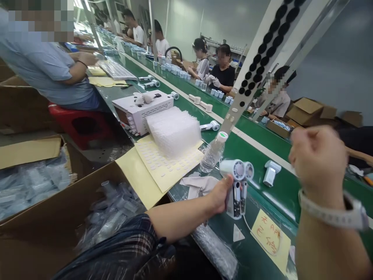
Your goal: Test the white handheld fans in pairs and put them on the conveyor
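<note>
the left hand (221, 194) closes around a pair of pale, round-headed plastic handheld fans (237, 169), upright over the dark green counter (250, 258), their handles opened on inner parts. the right hand (319, 161), raised and blurred, is curled; whether it holds anything cannot be told. likely faults: a loosened hold could let the top-heavy fans tip; a pull on the thin white cable (247, 223), which runs towards the yellow, red-lettered paper note (271, 235), could drag them; a backward swing could topple the clear plastic bottle (212, 155) just beside. the counter's near edge passes under the left forearm, by a clear plastic-wrapped bundle (215, 249). sideways room lies on the smooth green belt (252, 147), short of a single white fan (271, 174).
</note>
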The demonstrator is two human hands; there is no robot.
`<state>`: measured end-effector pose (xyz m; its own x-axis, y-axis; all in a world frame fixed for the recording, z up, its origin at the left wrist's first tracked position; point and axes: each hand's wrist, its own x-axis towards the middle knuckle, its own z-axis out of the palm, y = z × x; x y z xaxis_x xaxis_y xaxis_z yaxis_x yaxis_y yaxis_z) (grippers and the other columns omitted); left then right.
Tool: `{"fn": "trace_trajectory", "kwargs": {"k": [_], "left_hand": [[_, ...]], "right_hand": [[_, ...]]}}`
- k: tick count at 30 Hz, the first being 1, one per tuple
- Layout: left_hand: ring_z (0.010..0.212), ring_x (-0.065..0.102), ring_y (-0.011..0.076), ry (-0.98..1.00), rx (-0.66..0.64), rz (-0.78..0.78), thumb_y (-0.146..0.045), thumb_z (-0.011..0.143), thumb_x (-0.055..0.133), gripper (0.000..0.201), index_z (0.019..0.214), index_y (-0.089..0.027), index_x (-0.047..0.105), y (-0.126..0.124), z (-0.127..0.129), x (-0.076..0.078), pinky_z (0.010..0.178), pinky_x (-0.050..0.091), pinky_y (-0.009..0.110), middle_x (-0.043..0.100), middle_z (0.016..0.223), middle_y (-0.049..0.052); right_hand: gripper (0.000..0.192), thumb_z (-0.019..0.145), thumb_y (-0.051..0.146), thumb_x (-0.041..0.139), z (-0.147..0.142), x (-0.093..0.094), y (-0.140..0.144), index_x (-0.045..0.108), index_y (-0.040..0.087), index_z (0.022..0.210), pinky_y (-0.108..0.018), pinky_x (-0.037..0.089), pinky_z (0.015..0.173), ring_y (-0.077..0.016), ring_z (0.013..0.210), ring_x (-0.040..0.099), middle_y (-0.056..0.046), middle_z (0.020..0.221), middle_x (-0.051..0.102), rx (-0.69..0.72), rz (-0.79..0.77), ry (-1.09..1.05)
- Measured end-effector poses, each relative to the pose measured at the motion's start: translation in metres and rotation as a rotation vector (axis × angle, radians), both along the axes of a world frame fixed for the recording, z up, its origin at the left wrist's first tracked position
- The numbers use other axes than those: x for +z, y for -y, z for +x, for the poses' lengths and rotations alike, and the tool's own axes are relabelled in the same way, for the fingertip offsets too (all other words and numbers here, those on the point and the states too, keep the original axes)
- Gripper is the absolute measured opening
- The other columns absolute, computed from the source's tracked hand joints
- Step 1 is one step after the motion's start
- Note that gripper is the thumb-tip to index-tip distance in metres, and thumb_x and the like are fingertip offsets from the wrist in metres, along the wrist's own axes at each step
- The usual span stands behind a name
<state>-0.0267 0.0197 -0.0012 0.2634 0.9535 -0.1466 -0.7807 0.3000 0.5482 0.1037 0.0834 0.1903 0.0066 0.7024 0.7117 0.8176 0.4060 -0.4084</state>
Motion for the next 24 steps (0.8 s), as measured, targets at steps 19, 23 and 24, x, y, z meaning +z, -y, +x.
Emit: {"fn": "trace_trajectory", "kwargs": {"k": [19,23,24], "left_hand": [[0.138,0.059,0.0374,-0.344,-0.173,0.347,-0.098,0.067,0.070,0.082,0.072,-0.016,0.070,0.017,-0.013,-0.003,0.120,0.048,0.044,0.065,0.149,0.017],[0.096,0.072,0.0263,-0.209,-0.339,0.336,-0.094,0.063,0.077,0.078,0.076,-0.017,0.071,0.024,-0.019,0.003,0.087,0.062,0.036,0.075,0.116,0.012],[0.083,0.070,0.0214,-0.156,-0.370,0.313,-0.093,0.059,0.081,0.078,0.077,-0.018,0.070,0.026,-0.020,0.005,0.078,0.060,0.032,0.075,0.104,0.008]], "right_hand": [[0.035,0.107,0.039,0.048,0.124,-0.139,0.024,0.067,0.015,0.124,-0.035,0.059,0.074,-0.0213,0.083,0.070,-0.008,0.101,0.075,-0.030,-0.753,-0.217],[0.033,0.106,0.043,0.066,0.215,-0.117,-0.075,0.069,0.015,0.122,-0.043,0.061,0.094,-0.0214,0.104,0.071,-0.009,0.118,0.072,-0.391,-0.766,-0.081],[0.033,0.105,0.043,0.068,0.232,-0.115,-0.095,0.070,0.015,0.123,-0.044,0.061,0.097,-0.0221,0.108,0.071,-0.009,0.122,0.072,-0.444,-0.791,-0.042]]}}
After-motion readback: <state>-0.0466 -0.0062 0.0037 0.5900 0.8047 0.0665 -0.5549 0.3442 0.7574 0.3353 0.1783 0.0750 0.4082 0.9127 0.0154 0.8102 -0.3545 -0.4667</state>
